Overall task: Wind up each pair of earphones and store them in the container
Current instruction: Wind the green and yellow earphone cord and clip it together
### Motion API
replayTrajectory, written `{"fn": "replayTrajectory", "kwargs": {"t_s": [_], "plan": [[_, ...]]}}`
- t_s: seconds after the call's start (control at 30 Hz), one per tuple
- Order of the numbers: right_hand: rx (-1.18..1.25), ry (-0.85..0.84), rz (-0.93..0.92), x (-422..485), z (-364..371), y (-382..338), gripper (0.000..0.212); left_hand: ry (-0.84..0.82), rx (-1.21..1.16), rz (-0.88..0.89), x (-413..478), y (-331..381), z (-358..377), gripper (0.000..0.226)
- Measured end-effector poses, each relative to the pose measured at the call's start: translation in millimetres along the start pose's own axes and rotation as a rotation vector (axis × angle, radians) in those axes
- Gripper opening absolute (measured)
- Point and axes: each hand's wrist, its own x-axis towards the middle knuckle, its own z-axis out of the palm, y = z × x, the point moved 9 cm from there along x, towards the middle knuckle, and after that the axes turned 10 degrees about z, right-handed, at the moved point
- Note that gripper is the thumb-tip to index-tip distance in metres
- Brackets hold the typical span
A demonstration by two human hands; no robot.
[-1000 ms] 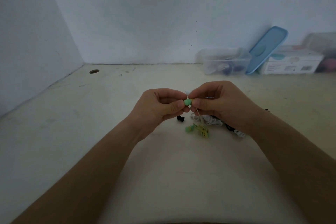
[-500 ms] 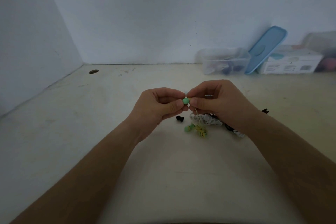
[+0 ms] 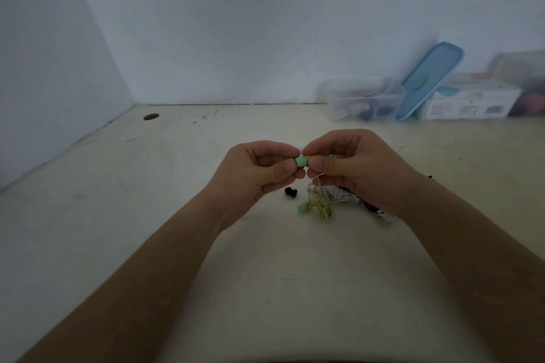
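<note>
Head view: both forearms enter from the bottom edge, which cuts off their elbows, and meet above the pale table [image 3: 265, 274]. The left hand [image 3: 259, 174] and right hand [image 3: 354, 168] are raised with fingers curled. Each pinches one side of a green earbud [image 3: 300, 161] between thumb and forefinger, and the fingertips hide most of it. A thin pale cord [image 3: 317, 183] drops from the right-hand pinch to the table. Whether the right fingers also hold the cord cannot be told.

Below the hands lies the second green earbud [image 3: 303, 208], touching a small yellow-green tangle of cord [image 3: 323, 211]. A loose black ear tip [image 3: 290, 191] sits just to its left. A white wound earphone bundle [image 3: 342, 196] and a black cord [image 3: 370, 206] lie partly hidden under the right hand and wrist.

Farther back, a round hole [image 3: 151, 117] marks the table near the left wall. Against the back wall stands the clear container [image 3: 362, 99], with blurred dark and pale shapes inside. A blue lid [image 3: 429, 79] leans between it and a white box [image 3: 469, 103]. Another clear tub [image 3: 525, 76] is cut off by the right edge.
</note>
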Motion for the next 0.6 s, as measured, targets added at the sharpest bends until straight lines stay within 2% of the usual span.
{"fn": "replayTrajectory", "kwargs": {"t_s": [0.27,0.5,0.6], "plan": [[0.012,-0.002,0.042,0.4,3.3,5.7,0.017,-0.009,0.043,0.008,0.8,-2.9,-0.7,0.023],[0.068,0.101,0.096,1.0,-9.7,8.0,0.035,-0.069,0.21,0.076,-0.3,6.0,6.0,0.024],[0.009,0.138,0.098,0.4,-12.9,8.2,0.026,-0.071,0.269,0.117,-1.0,13.1,7.6,0.023]]}}
